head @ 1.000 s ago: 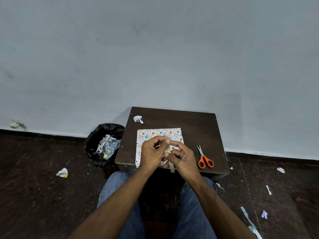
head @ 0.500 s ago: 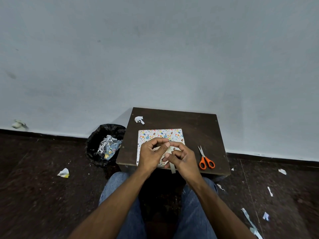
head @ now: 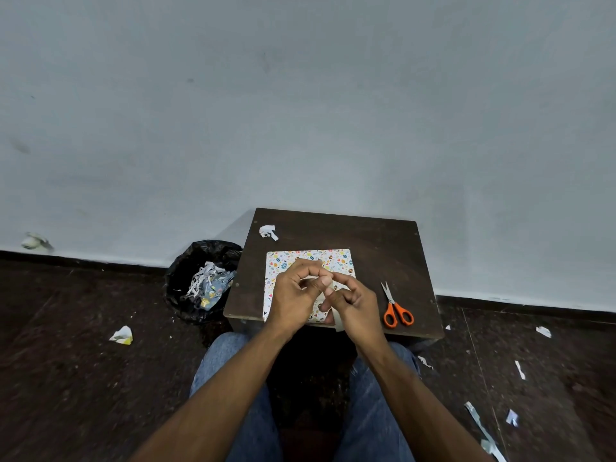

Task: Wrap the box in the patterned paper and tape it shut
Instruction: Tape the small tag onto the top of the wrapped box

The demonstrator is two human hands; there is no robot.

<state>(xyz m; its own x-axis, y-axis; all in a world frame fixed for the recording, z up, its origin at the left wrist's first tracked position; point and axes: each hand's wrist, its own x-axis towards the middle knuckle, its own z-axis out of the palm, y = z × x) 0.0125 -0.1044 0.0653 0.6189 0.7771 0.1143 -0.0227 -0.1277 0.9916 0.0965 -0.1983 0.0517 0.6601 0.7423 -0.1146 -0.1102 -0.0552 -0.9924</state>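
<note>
From the head camera, we judge the task to be far along: the box (head: 308, 261) lies on the dark desk (head: 383, 248) with patterned paper over its whole visible top, and taping seems to be what is left. Both our hands hover just above its near half. Our left hand (head: 293, 295) and right hand (head: 356, 303) have fingers (head: 325, 281) curled together, pinching a pale tape strip (head: 337, 320) that hangs toward us. Scissors (head: 395, 310) lie to the right.

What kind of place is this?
Probably a plain room used for craft work: a small dark table against a bare wall, a bin of paper scraps, scissors.
</note>
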